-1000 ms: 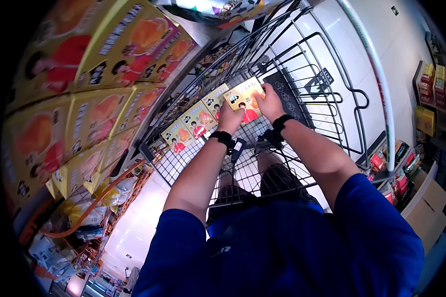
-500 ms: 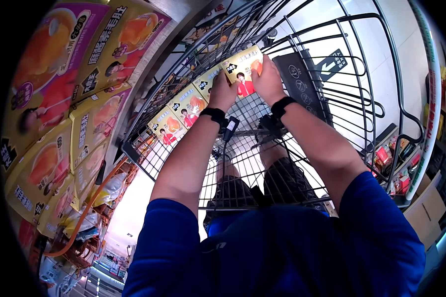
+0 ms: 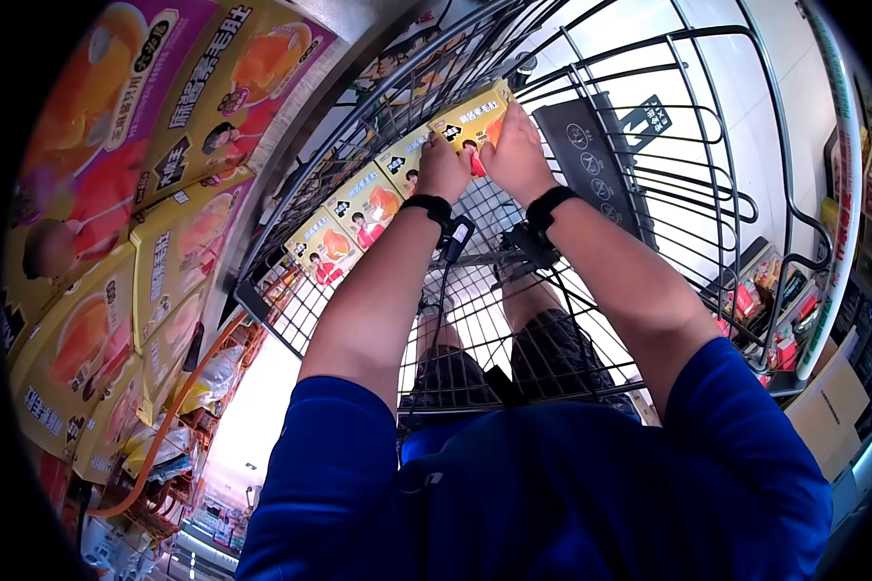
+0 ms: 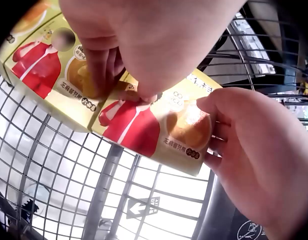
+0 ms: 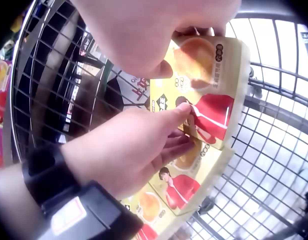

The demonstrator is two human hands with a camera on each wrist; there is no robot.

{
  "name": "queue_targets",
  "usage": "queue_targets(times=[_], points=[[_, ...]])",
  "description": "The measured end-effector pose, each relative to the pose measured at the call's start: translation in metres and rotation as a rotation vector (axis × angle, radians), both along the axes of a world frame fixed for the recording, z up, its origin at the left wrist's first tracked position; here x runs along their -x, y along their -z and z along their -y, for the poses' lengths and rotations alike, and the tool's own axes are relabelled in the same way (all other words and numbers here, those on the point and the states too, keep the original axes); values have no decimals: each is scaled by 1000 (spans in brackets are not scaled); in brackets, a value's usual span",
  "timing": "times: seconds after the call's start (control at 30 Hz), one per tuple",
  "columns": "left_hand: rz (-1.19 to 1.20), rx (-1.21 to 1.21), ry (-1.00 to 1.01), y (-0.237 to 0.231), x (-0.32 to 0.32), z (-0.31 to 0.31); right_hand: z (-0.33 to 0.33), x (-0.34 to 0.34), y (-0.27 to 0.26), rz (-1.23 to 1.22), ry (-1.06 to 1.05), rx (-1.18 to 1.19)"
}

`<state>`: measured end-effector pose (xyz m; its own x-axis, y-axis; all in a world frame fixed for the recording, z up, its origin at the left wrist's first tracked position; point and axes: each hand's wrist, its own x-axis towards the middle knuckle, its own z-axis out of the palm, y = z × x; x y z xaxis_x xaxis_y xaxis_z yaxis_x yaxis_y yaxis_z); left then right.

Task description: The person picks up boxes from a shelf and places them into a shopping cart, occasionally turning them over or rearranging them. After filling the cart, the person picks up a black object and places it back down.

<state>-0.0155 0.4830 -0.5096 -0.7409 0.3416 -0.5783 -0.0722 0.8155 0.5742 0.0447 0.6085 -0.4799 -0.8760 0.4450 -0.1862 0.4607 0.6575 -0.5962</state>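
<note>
Both hands grip one yellow box (image 3: 482,118) with a red-jacketed figure on its front, at the far end of a row inside a wire cart. My left hand (image 3: 443,172) holds its left side, thumb on the front face in the left wrist view, fingers in the gap beside the neighbouring box (image 4: 41,67). My right hand (image 3: 520,163) clasps the opposite side; in the right wrist view this hand (image 5: 159,30) covers part of the box (image 5: 214,70). More matching boxes (image 3: 366,205) stand along the cart's left side, touching one another.
The cart's wire basket (image 3: 475,228) surrounds the hands, with a dark panel (image 3: 591,155) to their right. Large stacked yellow cartons (image 3: 179,237) rise at the left. A white-and-green rail (image 3: 848,184) curves along the right, near shelves of packets (image 3: 780,310).
The head view has shifted, bringing the cart closer. The gripped box has tilted slightly, and the hands have moved a little with it. Both hands still hold it.
</note>
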Motion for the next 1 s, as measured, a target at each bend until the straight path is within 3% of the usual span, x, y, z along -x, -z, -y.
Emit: queue_targets(times=[0.03,0.1,0.17,0.23,0.27,0.4,0.5,0.57,0.6,0.7,0.73,0.83,0.9,0.97,1.0], points=[[3,3,0,6,-4,3,1,1,0,3,0,3],[-238,-8,50,8,-13,6,1,1,0,14,-28,-44],[-147,-16,52,1,-23,8,0,0,-1,24,-45,-46],[-419,-19,233,-1,-31,12,-1,0,1,30,-53,-36],[-327,2,245,-2,-33,14,-1,0,1,32,-53,-36],[-325,2,260,2,-28,13,-3,-3,6,3,-4,-2],[-282,-8,147,-5,-24,5,-12,-5,-1,-8,-2,75],[271,-516,-459,-43,-16,-2,-15,-6,-10,1,6,166],[257,-570,-570,-42,-13,-5,-12,-10,-17,10,45,121],[171,-568,-540,-46,-14,-4,-3,-23,-40,19,153,141],[126,-666,-352,-36,-8,-1,-1,-26,-47,13,191,195],[240,-678,-450,-31,-8,0,-3,-31,-51,18,127,255],[151,-673,-389,-25,-5,2,4,-32,-45,-131,112,356],[-102,-486,-299,-26,-5,4,14,-37,-44,-196,118,260],[58,-575,-418,-28,-4,5,19,-37,-48,-103,194,306]])
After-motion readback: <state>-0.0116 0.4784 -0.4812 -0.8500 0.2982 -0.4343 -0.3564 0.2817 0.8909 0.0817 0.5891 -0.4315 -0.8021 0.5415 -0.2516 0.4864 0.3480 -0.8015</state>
